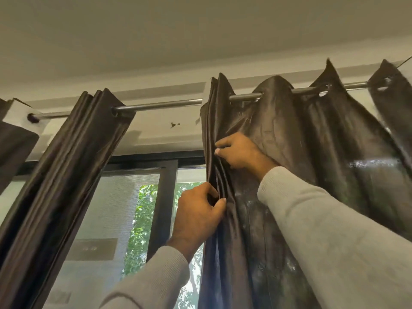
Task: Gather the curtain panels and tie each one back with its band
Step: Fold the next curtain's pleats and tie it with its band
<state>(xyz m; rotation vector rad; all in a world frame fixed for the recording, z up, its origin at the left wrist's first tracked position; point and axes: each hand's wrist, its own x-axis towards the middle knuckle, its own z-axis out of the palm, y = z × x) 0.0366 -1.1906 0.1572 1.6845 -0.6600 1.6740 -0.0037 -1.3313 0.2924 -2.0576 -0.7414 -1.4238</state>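
A dark brown satin curtain panel (312, 152) hangs by eyelets from a metal rod (169, 104) on the right, still partly spread out. My right hand (239, 152) pinches its folded left edge high up, near the rod. Lower on the same edge my left hand (198, 216) grips the gathered folds between thumb and fingers. A second brown panel (66, 175) hangs bunched together on the left. A third dark panel (13, 143) shows at the far left edge. No tie band is visible.
Behind the curtains is a dark-framed window (162, 208) with a mesh screen and green foliage outside. The ceiling (178, 41) is close above the rod. A small mark (175, 124) sits on the wall between the panels.
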